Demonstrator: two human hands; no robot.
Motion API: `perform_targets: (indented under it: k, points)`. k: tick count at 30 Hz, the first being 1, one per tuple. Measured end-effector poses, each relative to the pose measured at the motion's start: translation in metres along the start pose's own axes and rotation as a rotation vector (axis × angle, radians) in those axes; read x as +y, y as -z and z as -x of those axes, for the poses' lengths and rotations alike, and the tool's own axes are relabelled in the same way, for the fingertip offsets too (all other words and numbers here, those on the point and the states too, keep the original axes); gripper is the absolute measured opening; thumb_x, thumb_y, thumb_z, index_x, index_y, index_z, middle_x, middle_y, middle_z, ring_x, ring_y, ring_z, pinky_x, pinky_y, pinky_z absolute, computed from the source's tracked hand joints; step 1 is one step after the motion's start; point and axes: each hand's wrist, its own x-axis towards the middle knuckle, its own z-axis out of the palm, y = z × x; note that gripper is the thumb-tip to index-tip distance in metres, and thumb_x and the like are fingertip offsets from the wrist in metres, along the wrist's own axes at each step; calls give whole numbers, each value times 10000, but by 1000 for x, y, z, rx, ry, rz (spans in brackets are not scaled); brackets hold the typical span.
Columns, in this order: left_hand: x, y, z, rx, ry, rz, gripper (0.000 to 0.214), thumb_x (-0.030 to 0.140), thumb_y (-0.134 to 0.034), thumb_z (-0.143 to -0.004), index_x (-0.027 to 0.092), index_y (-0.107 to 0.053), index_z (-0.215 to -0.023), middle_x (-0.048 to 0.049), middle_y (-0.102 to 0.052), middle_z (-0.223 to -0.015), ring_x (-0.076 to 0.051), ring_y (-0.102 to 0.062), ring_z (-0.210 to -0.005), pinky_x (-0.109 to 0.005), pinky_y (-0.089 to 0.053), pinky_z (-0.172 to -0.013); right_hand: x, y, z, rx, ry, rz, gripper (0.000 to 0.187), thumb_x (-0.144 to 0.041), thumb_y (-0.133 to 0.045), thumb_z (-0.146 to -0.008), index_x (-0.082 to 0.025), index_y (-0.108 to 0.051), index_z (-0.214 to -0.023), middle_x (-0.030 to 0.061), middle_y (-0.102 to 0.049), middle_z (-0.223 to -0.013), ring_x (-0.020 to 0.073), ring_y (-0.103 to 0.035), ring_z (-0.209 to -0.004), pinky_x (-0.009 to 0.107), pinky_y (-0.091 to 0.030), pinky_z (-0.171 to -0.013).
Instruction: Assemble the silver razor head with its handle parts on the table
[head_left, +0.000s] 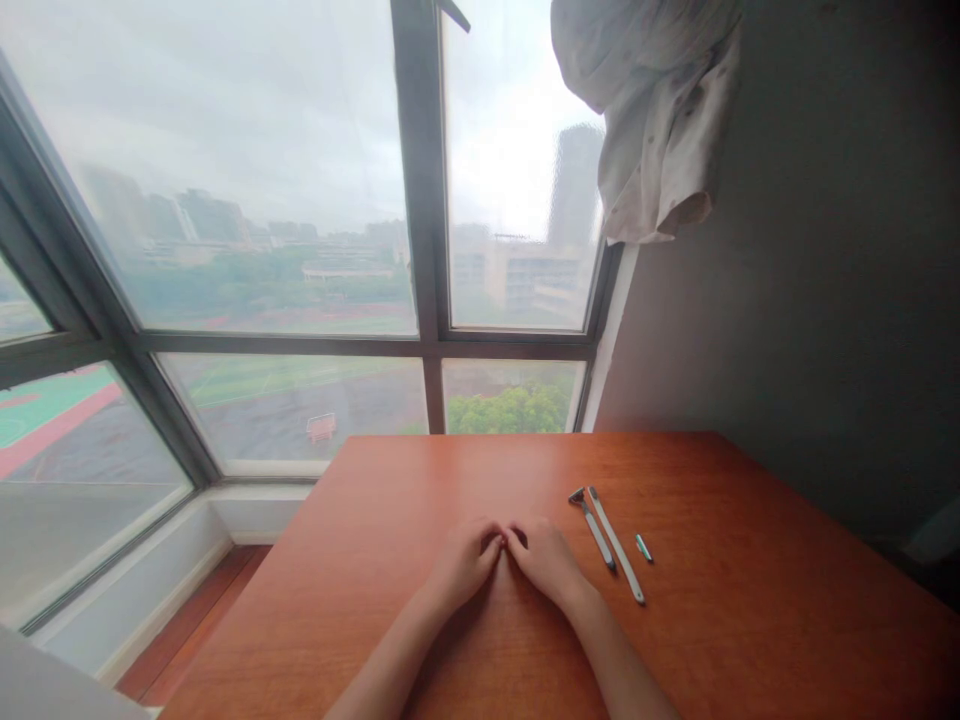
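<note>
My left hand (469, 560) and my right hand (544, 560) rest on the reddish-brown wooden table (405, 480), fingertips meeting in the middle. Both have thumb and fingers curled into a pinch. A tiny reddish spot shows where they meet; whether it is an object or skin is too small to tell. To the right of my right hand lies a razor (598, 535) with a grey handle and dark head. Beside it is a long, light-coloured toothbrush (616, 548). Farther right sits a short green and silver piece (643, 548), its kind unclear.
Large windows with dark frames (424, 200) stand beyond the table's far edge. Pale cloth (660, 130) hangs at the upper right, before a dark grey wall (787, 280). A low white ledge (157, 590) and wooden floor (199, 620) lie to the left.
</note>
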Motion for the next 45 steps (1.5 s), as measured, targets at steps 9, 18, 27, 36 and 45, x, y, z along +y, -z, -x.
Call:
perform_targets:
  k: [9,18,27,36,45]
  points:
    - [0,-1,0,5,3,-3,185,191,-471,-849,189,-654,-824,-50,-685,-841,-192,-608,-793,-265,-445,-726,2,-3,-1,3,1,14,248,-268,-463,-908,-218,-699,-853,49,-725,-871,168,-630,-792,223,-335,-643]
    - [-1,-1,1,10,8,-5,190,200,-469,-852,192,-657,-824,-53,-682,-832,-196,-606,-788,-273,-447,-723,4,-5,-1,17,23,-15,236,-254,-472,-903,-216,-697,-841,52,-728,-866,169,-633,-791,216,-340,-658]
    - [0,0,1,1,-3,14,194,182,-465,-852,196,-658,-839,-52,-690,-857,-195,-610,-808,-274,-447,-738,3,-4,-2,2,14,0,245,-261,-462,-912,-225,-702,-878,49,-728,-892,170,-642,-822,215,-355,-672]
    - [3,2,0,4,8,11,189,195,-476,-844,194,-664,-832,-50,-687,-839,-194,-609,-795,-274,-451,-734,1,-1,0,5,14,-2,241,-264,-462,-914,-226,-699,-885,47,-727,-893,169,-637,-816,216,-356,-673]
    - [2,2,1,11,4,12,197,190,-470,-844,197,-667,-830,-51,-690,-842,-194,-613,-796,-273,-453,-733,-2,2,0,-9,-1,-11,251,-255,-461,-916,-210,-704,-872,55,-728,-888,179,-642,-828,221,-359,-678]
